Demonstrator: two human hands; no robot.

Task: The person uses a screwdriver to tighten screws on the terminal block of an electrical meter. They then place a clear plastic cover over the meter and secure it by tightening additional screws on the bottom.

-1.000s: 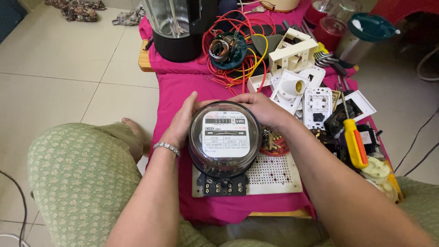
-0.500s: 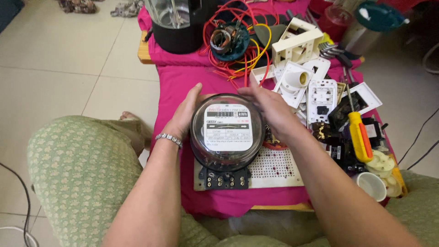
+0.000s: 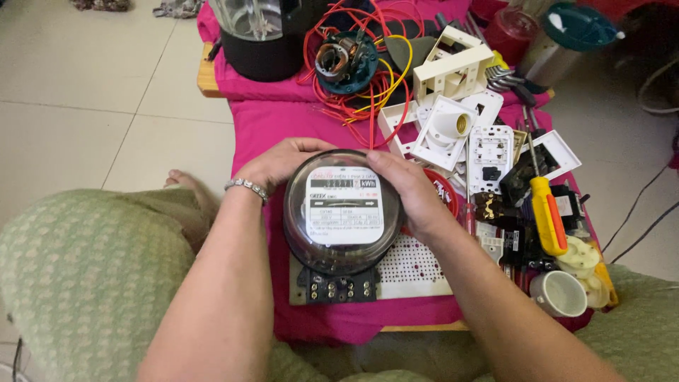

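Fingers of my left hand and right hand wrap the meter from both sides, grasping its round glass dome, which sits on a white perforated board on the pink-covered counter. To do this well I judge I should keep the grip even, palms low on the rim, and avoid twisting against the black terminal block. Clear dome, white dial face, dark body; a yellow screwdriver lies well apart.
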